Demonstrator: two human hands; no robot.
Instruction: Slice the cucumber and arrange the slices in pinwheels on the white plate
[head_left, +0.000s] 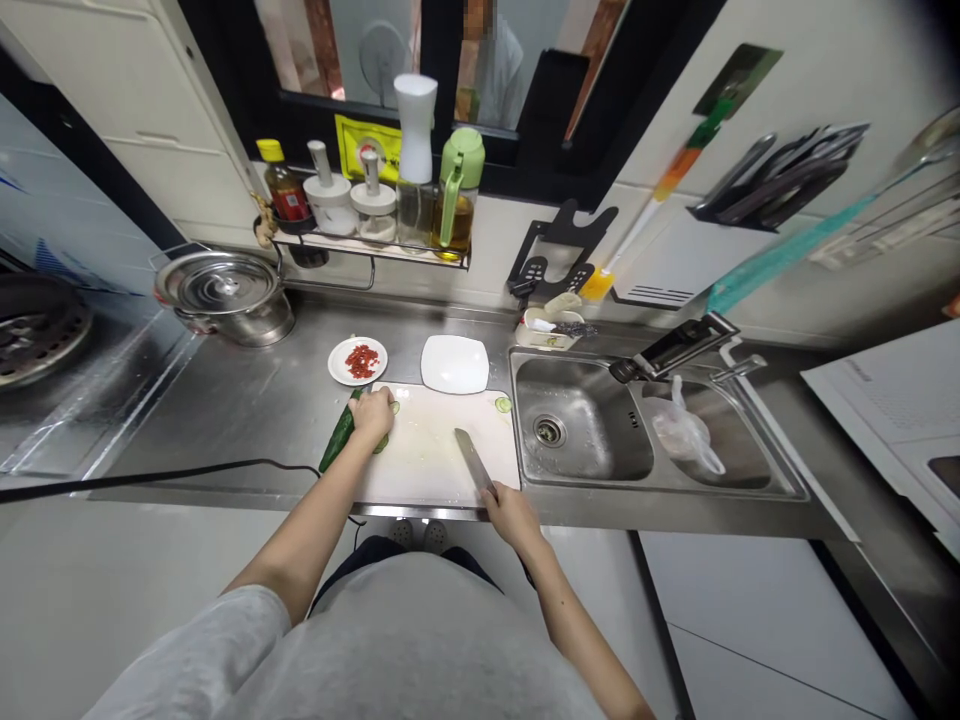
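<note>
A white cutting board (427, 470) lies on the steel counter in front of me. At its left edge my left hand (373, 412) is closed, its fingers curled down on green cucumber. A long dark-green cucumber (339, 437) shows beside that hand, slanting off the board's left side. Cut cucumber (382, 443) peeks out under the wrist; the fingertips are partly hidden. My right hand (511, 515) grips the handle of a kitchen knife (471, 460), whose blade points up and left over the board. A cucumber end slice (503, 405) sits in the board's top right corner.
Behind the board stand a plate of chopped red pieces (362, 361) and a white square plate (454, 364). To the right is a double sink (592, 460) with a plastic bag (684, 435). A lidded steel pot (225, 295) is back left, below a condiment rack (375, 250).
</note>
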